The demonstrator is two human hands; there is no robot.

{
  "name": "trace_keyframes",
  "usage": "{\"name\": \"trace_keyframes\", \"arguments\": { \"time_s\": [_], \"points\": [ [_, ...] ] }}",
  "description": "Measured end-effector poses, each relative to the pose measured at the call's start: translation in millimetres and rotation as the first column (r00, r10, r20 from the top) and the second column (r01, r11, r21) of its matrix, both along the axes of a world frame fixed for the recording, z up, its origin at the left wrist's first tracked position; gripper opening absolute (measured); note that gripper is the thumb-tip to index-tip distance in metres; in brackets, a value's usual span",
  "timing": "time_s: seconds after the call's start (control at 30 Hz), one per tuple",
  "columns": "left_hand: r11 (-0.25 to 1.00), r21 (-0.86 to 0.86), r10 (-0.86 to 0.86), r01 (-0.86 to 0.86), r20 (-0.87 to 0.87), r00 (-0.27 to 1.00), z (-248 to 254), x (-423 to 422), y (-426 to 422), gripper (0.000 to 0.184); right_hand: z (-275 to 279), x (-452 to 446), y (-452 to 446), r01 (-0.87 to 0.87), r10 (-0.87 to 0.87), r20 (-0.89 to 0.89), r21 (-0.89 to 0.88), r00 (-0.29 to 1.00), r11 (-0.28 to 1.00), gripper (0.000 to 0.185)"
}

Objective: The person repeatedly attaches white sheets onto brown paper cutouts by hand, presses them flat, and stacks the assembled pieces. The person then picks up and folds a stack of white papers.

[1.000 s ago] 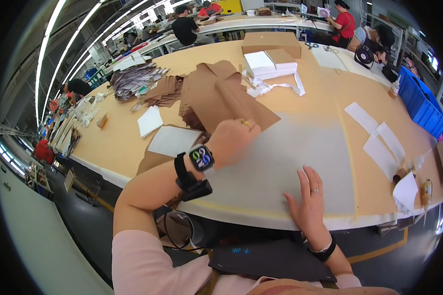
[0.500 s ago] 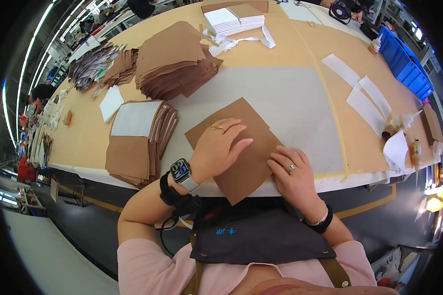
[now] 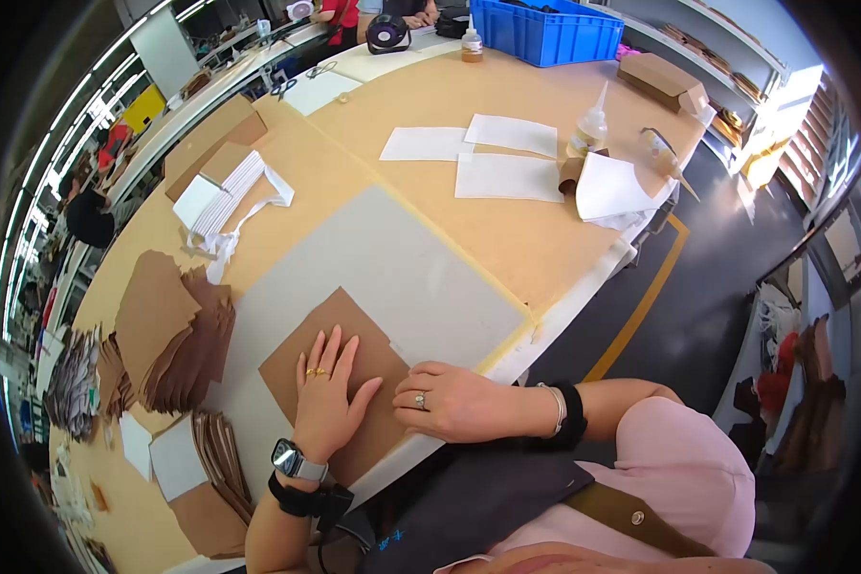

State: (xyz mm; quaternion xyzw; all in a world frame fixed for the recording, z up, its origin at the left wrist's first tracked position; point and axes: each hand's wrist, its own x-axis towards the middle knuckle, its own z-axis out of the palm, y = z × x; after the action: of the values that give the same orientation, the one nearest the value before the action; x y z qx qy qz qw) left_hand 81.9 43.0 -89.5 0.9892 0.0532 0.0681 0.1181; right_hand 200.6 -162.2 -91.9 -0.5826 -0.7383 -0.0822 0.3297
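1. Left hand (image 3: 327, 411): open, flat on brown sheet (image 3: 292, 368), at grey mat's (image 3: 383, 258) near side.
2. Right hand (image 3: 454, 402): fingers curled at sheet's edge; pinch indeterminable.
3. Progress (judged): one sheet in work; brown pile (image 3: 153, 316), white-faced stack (image 3: 177, 459) left of mat, finished share unclear.
4. Margins: table edge (image 3: 588, 284) nearside of mat; room across mat.

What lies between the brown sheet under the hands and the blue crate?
Three white strips, a yellow line and grey mat, in the head view.
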Motion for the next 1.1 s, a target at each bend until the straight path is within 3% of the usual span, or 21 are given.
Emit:
{"name": "trace_keyframes", "arguments": {
  "time_s": [0.03, 0.1, 0.17, 0.23, 0.3, 0.4, 0.53, 0.6, 0.77, 0.93, 1.0, 1.1],
  "points": [
    [1.0, -0.028, 0.006, -0.006, -0.012, 1.0, 1.3, 0.0, 0.3, 0.064, 4.7, 9.7, -2.3, 0.011, -0.011, 0.004, 0.003, 1.0, 1.0, 0.017],
    [0.999, -0.042, 0.0, 0.0, -0.003, 1.0, 1.2, 0.4, 1.0, 0.065, 28.0, 40.2, -7.1, 0.166, -0.184, -0.032, -0.308, 0.982, 0.937, 0.025],
    [0.999, -0.051, -0.001, 0.002, 0.016, 1.0, -0.8, -0.1, 2.4, 0.064, 32.2, 93.5, 2.6, 0.497, -0.469, 0.168, -0.232, 0.867, 0.836, 0.029],
    [0.998, -0.062, -0.003, 0.004, 0.019, 1.0, -0.5, -0.3, 3.1, 0.065, 23.8, 170.5, 16.0, 0.772, -0.609, 0.527, -0.154, 0.592, 0.617, 0.019],
    [0.997, -0.072, -0.004, 0.006, 0.026, 1.0, 0.2, 0.7, 3.9, 0.065, 13.1, 226.9, 16.9, 0.931, -0.631, 0.703, -0.129, 0.328, 0.341, 0.015],
    [0.998, -0.06, 0.007, -0.007, 0.004, 1.0, -0.5, -1.7, 2.2, 0.065, 21.4, 254.1, 15.6, 0.89, -0.59, 0.673, -0.265, 0.446, 0.37, 0.013],
    [1.0, -0.015, -0.013, 0.013, -0.003, 1.0, -2.0, -1.3, 4.3, 0.066, 10.5, 249.8, 20.6, 0.884, -0.581, 0.701, -0.156, 0.413, 0.441, 0.01],
    [1.0, -0.005, 0.001, -0.001, -0.012, 1.0, -1.9, -2.5, 7.9, 0.067, 19.7, 228.6, 21.9, 0.891, -0.62, 0.657, -0.194, 0.429, 0.41, 0.012],
    [0.995, 0.009, -0.103, 0.103, 0.005, 0.995, -4.8, -4.0, 14.9, 0.068, 39.2, 174.8, 16.4, 0.792, -0.657, 0.544, -0.026, 0.523, 0.609, 0.005],
    [0.993, -0.009, -0.12, 0.12, 0.004, 0.993, -2.7, -4.0, 14.2, 0.069, 49.5, 149.1, 17.4, 0.769, -0.621, 0.556, -0.05, 0.552, 0.638, 0.007],
    [0.995, -0.06, -0.082, 0.081, -0.01, 0.997, 2.8, -7.2, 13.9, 0.069, 44.4, 137.9, 16.8, 0.692, -0.533, 0.515, -0.178, 0.671, 0.7, 0.006],
    [0.996, -0.064, -0.068, 0.069, 0.01, 0.998, 5.3, -6.6, 13.9, 0.068, 35.8, 123.9, 10.5, 0.645, -0.518, 0.475, -0.148, 0.712, 0.75, 0.005]
  ]
}}
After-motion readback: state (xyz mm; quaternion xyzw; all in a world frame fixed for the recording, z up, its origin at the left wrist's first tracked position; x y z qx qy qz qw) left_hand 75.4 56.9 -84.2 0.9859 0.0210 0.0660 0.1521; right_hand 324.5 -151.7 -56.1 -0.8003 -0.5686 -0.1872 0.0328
